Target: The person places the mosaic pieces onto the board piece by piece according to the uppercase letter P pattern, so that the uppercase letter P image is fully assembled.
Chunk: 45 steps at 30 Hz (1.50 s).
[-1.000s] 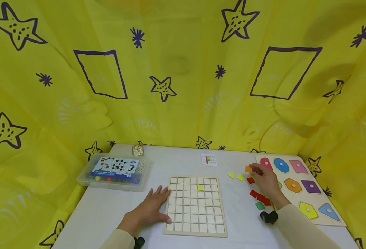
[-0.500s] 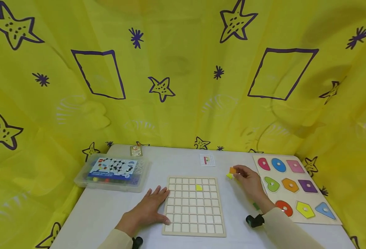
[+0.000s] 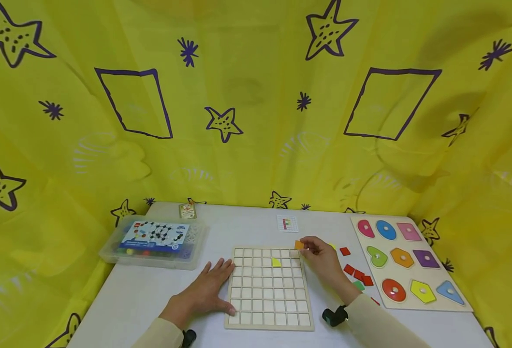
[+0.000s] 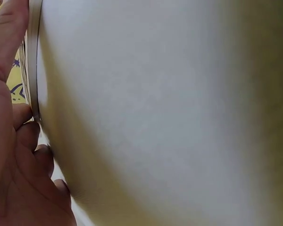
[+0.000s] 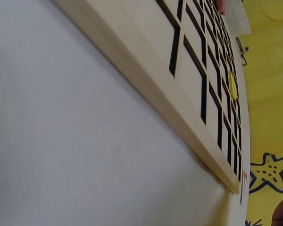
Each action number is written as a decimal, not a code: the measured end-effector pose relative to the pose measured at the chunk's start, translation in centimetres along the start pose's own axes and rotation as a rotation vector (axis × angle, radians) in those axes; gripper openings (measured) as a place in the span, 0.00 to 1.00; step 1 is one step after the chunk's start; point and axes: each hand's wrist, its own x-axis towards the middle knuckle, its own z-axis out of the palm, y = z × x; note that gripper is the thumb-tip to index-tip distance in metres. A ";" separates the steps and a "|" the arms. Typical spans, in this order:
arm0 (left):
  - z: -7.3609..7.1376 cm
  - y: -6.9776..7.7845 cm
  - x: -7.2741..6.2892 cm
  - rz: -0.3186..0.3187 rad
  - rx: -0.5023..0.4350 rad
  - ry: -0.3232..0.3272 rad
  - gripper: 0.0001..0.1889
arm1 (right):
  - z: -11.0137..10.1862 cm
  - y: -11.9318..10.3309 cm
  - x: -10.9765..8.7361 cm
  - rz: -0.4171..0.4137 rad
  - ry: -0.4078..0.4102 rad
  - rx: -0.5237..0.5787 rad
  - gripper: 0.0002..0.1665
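Observation:
A wooden grid board (image 3: 270, 327) lies on the white table, its cells bare except for one yellow tile (image 3: 276, 262) in the second row. My left hand (image 3: 203, 292) rests along the board's left edge with fingers spread and the thumb over its lower left corner. In the left wrist view, the fingers (image 4: 30, 134) touch the board's side. Between thumb and fingertips my right hand (image 3: 325, 263) pinches an orange square tile (image 3: 299, 245), which overlaps the board's top right corner. Only a bit of that hand shows in the right wrist view; the tile is out of sight there.
Red tiles (image 3: 358, 274) and a green tile (image 3: 358, 285) lie right of the board. A shape puzzle (image 3: 395, 266) stands farther right. Behind the board is a pattern card (image 3: 287, 224). A clear plastic box (image 3: 155, 241) and a small card (image 3: 187, 210) are at the left.
My right hand has carried the orange tile left, from beside the puzzle to the board's top right corner. The left hand has stayed at the board's edge.

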 end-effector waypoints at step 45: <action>0.4 -0.4 0.0 0.001 -0.042 0.008 0.65 | 7.3 -1.8 -0.3 -0.034 -0.207 -0.016 0.12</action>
